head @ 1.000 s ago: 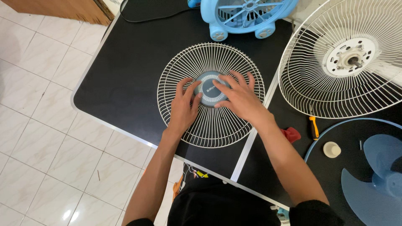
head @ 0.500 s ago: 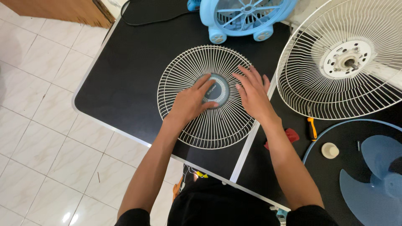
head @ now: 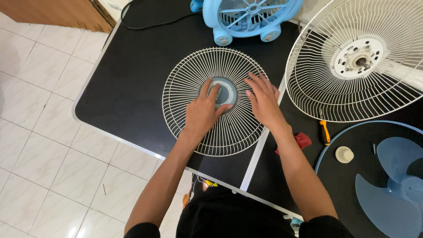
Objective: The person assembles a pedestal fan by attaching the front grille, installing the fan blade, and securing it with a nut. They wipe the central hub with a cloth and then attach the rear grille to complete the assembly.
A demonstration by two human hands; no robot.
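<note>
A round white wire fan grille point(head: 185, 94) lies flat on the black table point(head: 128, 79), with a blue-grey round cap point(head: 225, 90) at its centre. My left hand point(head: 202, 112) rests on the grille, its fingers and thumb laid over the lower left of the cap. My right hand point(head: 263, 102) lies flat on the wires at the grille's right side, fingers spread, just right of the cap. Neither hand holds anything.
A second white grille with the motor hub point(head: 359, 61) stands at the right. A light blue small fan point(head: 246, 15) sits at the back. A blue fan blade point(head: 392, 185), a cream knob point(head: 344, 154), an orange-handled screwdriver point(head: 324, 131) and a red cloth point(head: 303, 140) lie at right.
My right hand has slid off the centre cap to the grille's right side. My left hand has moved up onto the cap. The view shifted slightly.
</note>
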